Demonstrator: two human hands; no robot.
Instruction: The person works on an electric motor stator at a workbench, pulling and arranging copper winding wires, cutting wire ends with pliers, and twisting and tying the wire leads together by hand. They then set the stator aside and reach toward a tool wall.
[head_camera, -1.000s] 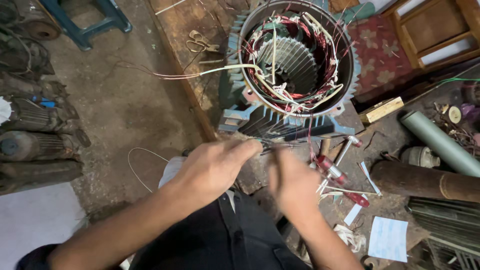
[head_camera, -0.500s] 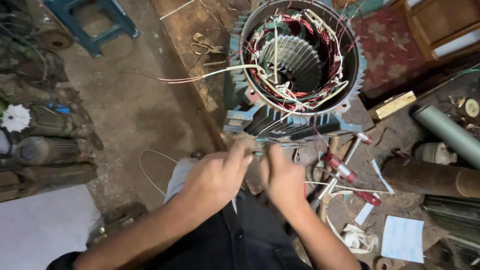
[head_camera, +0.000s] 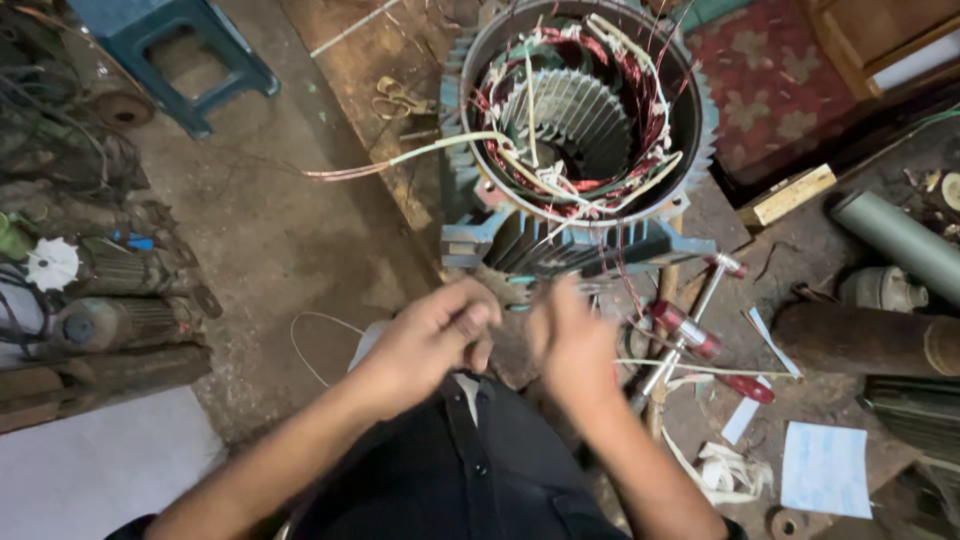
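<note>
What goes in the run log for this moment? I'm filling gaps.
left hand: closed grip near thin wires | right hand: blurred, beside it | motor stator: ahead, windings exposed

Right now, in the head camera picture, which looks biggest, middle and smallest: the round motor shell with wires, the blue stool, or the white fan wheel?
1. Motor shell, largest.
2. Blue stool, though the picture's edge cuts it off, so its full size is unsure.
3. White fan wheel, plainly smallest.
</note>
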